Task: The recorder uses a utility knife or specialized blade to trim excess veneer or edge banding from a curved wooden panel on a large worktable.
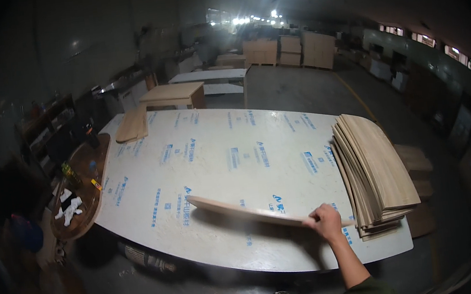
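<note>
My right hand (326,219) grips a thin wooden board (248,211) near its right end, fingers closed over its edge. The board is tilted up on its long edge above the white printed table top (214,166), and a shadow falls below it. Just right of this hand is a tall, slightly fanned stack of similar wooden boards (377,161) at the table's right end. My left hand does not show in the picture.
A few wooden pieces (132,125) lie at the table's far left corner. Against the left edge, a brown side surface (89,202) bears a bottle (70,173), a yellow item (96,184) and white crumpled material (70,212). Wooden cabinets (317,50) stand far back.
</note>
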Tool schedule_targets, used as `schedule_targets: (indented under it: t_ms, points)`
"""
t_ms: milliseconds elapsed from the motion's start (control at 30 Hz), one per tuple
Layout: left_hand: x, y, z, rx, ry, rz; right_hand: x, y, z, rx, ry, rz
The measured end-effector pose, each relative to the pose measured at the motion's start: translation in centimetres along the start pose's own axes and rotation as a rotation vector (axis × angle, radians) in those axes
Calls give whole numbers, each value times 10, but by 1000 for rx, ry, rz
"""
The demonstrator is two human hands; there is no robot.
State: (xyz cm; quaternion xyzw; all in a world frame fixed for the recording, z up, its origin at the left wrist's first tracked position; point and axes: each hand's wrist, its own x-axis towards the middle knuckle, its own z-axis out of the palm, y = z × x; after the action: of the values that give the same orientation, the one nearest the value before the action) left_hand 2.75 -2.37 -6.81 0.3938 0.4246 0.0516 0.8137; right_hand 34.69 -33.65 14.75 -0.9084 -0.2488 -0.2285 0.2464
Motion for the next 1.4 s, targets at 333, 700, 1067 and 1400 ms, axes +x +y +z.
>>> schedule_targets:
  t_ms: [333, 700, 1067, 1400]
  points:
    - [-38, 0, -12, -400, -169, 74, -128, -32, 89, 197, -722, -407]
    - [-84, -77, 50, -631, 157, 133, -152, -15, 101, 289, -629, -552]
    - [-111, -109, 194, -98, 331, 200, -110, 41, 111, 114, -830, -657]
    - [-10, -66, 192, 1154, 576, 960, -80, 125, 111, 108, -541, -472]
